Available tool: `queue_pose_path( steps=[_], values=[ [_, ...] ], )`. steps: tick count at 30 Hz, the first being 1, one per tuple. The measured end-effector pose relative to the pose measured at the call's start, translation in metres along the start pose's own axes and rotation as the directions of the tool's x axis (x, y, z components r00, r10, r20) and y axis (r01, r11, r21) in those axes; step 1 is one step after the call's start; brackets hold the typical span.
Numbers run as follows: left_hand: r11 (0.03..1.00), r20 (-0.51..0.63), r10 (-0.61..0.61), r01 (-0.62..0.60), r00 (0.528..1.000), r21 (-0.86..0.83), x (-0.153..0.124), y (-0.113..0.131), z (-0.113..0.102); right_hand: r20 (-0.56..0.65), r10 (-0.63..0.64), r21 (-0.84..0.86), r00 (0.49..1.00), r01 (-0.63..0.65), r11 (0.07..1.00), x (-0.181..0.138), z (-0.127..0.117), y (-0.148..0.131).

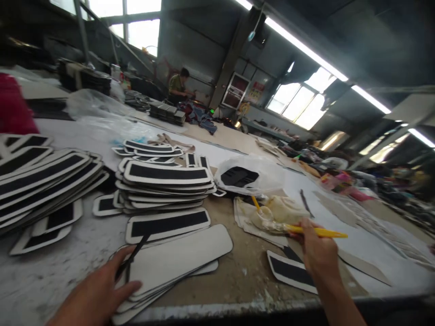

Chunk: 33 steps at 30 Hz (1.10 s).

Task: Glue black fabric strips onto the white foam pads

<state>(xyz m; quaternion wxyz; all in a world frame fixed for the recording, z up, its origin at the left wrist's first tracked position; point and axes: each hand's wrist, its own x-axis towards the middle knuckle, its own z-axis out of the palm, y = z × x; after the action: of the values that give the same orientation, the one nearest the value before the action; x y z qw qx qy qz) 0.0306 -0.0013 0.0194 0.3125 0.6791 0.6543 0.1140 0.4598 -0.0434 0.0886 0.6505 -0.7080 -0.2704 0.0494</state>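
Observation:
My right hand (316, 246) is closed around the yellow handle of a brush (331, 233). The brush's far end lies at a small glue-smeared pot (263, 217), from which a second yellow handle (255, 203) sticks up. At the lower left, my left hand (102, 285) grips a thin black strip-like piece (137, 251), whose exact kind is unclear. Its thumb rests at the near end of a fanned stack of plain off-white panels (180, 253). Just behind lies a white-edged panel with a black centre (170, 224). Another such panel (290, 271) is left of my right forearm.
Tall piles of black-centred panels stand at the left (50, 181) and middle (166, 185). Behind the pot sits a clear plastic bag (268, 174) with black pieces. A person (178, 86) sits far back. The table's worn front edge (238, 310) runs along the bottom.

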Motion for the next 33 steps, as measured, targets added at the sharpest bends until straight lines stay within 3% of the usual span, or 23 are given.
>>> queue_pose_path(
  steps=[1, 3, 7, 10, 12, 14, 17, 20, 22, 25, 27, 29, 33],
  values=[
    [0.999, 0.049, -0.026, 0.027, 0.998, -0.017, -0.004, 0.0, -0.004, 0.062, 0.039, 0.114, 0.997, -0.046, 0.992, -0.018, 0.005, -0.007],
    [0.997, 0.053, -0.065, 0.067, 0.996, -0.042, -0.01, 0.005, -0.008, 0.268, 0.064, 0.188, 0.961, -0.117, 0.975, -0.062, 0.019, -0.022],
    [0.986, 0.009, -0.102, 0.102, 0.995, -0.132, -0.02, 0.008, -0.008, 0.592, 0.014, 0.238, 0.806, -0.191, 0.952, -0.146, 0.061, -0.045],
    [0.98, -0.107, 0.046, -0.065, 0.993, -0.187, -0.027, -0.006, -0.004, 0.707, -0.009, 0.271, 0.708, -0.259, 0.927, -0.186, 0.091, -0.05],
    [0.95, -0.231, 0.236, -0.275, 0.944, -0.151, -0.032, -0.019, -0.002, 0.741, 0.0, 0.263, 0.671, -0.29, 0.92, -0.201, 0.104, -0.051],
    [0.881, -0.291, 0.428, -0.467, 0.856, -0.078, -0.036, -0.03, -0.001, 0.761, 0.017, 0.242, 0.648, -0.309, 0.92, -0.211, 0.113, -0.05],
    [0.781, -0.216, 0.616, -0.623, 0.758, 0.04, -0.039, -0.041, -0.001, 0.788, 0.034, 0.198, 0.614, -0.305, 0.931, -0.218, 0.118, -0.049],
    [0.709, -0.119, 0.703, -0.682, 0.701, 0.18, -0.04, -0.049, 0.001, 0.799, 0.041, 0.14, 0.6, -0.251, 0.958, -0.218, 0.119, -0.049],
    [0.669, -0.094, 0.736, -0.698, 0.671, 0.255, -0.04, -0.052, 0.003, 0.784, 0.037, 0.113, 0.619, -0.202, 0.973, -0.217, 0.118, -0.051],
    [0.627, -0.11, 0.773, -0.725, 0.625, 0.286, -0.04, -0.053, 0.006, 0.765, 0.032, 0.103, 0.643, -0.172, 0.98, -0.216, 0.118, -0.055],
    [0.614, -0.142, 0.787, -0.74, 0.6, 0.275, -0.039, -0.05, 0.006, 0.774, 0.036, 0.1, 0.633, -0.178, 0.979, -0.217, 0.119, -0.056],
    [0.607, -0.137, 0.792, -0.745, 0.595, 0.276, -0.039, -0.045, 0.005, 0.787, 0.04, 0.098, 0.616, -0.189, 0.977, -0.218, 0.121, -0.056],
    [0.578, -0.015, 0.795, -0.751, 0.606, 0.32, -0.037, -0.04, 0.004, 0.786, 0.064, 0.088, 0.616, -0.213, 0.973, -0.219, 0.124, -0.053]
  ],
)
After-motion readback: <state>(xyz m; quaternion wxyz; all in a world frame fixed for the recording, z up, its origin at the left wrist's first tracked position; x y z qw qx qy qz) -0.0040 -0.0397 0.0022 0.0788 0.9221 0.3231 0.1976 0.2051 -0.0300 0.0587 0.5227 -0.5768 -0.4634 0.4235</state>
